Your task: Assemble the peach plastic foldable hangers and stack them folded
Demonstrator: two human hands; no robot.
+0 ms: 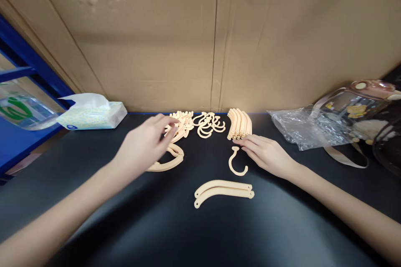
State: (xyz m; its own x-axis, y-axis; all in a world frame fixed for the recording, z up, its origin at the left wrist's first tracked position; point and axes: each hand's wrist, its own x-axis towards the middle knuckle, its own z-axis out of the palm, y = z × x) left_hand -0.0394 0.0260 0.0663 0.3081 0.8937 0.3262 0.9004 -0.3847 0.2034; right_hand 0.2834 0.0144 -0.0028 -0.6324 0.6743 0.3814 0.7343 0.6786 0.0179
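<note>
My left hand (144,139) reaches over the near-left side of a pile of small beige plastic pieces (184,123), thumb and forefinger apart. Partly hidden beneath it lies a curved beige hanger-like piece (175,160). My right hand (269,152) rests with its fingers stretched out, fingertips just in front of a stack of curved beige hanger arms (239,121). Close to those fingertips, a single beige hook (236,162) lies flat on the table. Two curved hanger arms (224,190) lie side by side nearer to me. More hooks (208,124) are heaped between the pile and the stack.
A tissue pack (97,112) stands at the back left of the black table (200,238). To the right lie a crumpled clear plastic bag (308,127) and a transparent bottle with a strap (354,102). Cardboard (156,50) walls off the back.
</note>
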